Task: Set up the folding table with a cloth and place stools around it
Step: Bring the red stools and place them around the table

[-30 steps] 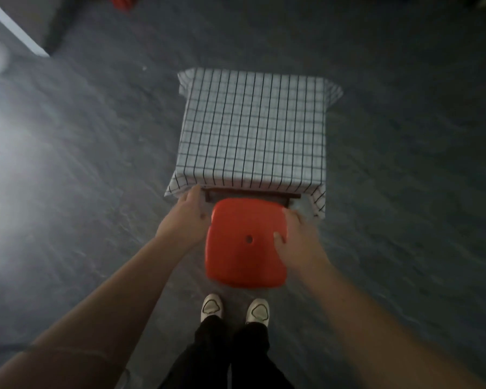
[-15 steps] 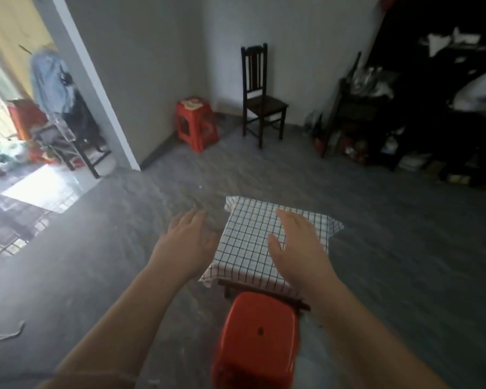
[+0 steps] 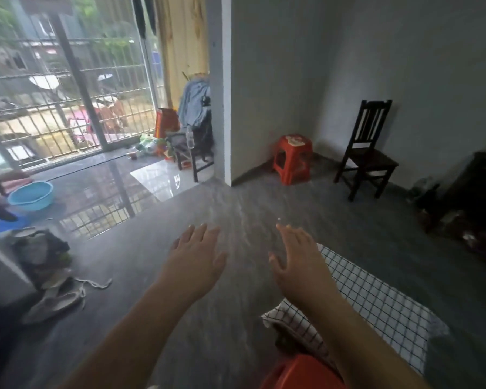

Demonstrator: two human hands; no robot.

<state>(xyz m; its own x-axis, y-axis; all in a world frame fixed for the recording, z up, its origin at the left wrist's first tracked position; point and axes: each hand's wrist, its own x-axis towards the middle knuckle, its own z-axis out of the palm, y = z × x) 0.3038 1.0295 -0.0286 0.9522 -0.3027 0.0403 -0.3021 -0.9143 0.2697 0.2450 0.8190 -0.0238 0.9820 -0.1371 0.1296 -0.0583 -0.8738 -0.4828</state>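
The low folding table, covered by a white cloth with a black grid, stands at the lower right. An orange-red stool sits against its near edge, partly cut off by the frame's bottom. My left hand and my right hand hover in mid-air with fingers spread, holding nothing; the right one is above the table's left corner. A second red plastic stool stands far off by the wall corner.
A dark wooden chair stands by the far wall. Dark furniture with clutter is at the right. Clothes and a bag lie on the floor at left, beyond them a blue basin and a barred window.
Both hands have let go of the orange-red stool at the table's near edge and risen with open fingers. The view has lifted and swung left toward the doorway and the far red stool.
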